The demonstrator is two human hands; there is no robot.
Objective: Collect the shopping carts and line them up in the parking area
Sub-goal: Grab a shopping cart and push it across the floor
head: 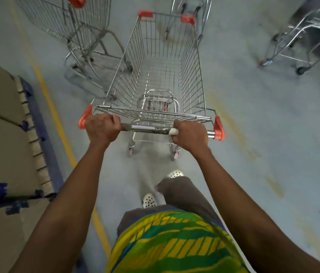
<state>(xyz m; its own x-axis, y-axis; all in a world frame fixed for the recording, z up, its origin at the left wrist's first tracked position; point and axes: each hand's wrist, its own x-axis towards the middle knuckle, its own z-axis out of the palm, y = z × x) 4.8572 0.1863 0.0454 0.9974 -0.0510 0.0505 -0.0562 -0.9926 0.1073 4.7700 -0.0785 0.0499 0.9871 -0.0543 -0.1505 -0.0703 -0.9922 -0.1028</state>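
A wire shopping cart (161, 62) with orange corner caps stands straight in front of me, its basket empty. My left hand (102, 128) grips the left end of its metal handle bar (147, 129). My right hand (191, 133) grips the right end of the same bar. A second cart (72, 26) stands ahead on the left, close to the front left side of mine. A third cart (192, 8) is just beyond my cart's nose. A fourth cart (308, 38) stands at the far right.
A yellow painted line (57, 119) runs along the grey floor on the left. Beyond it lies a raised tan area with a blue edge (43, 134). My feet in white perforated shoes (149, 200) are behind the cart. Open floor lies to the right.
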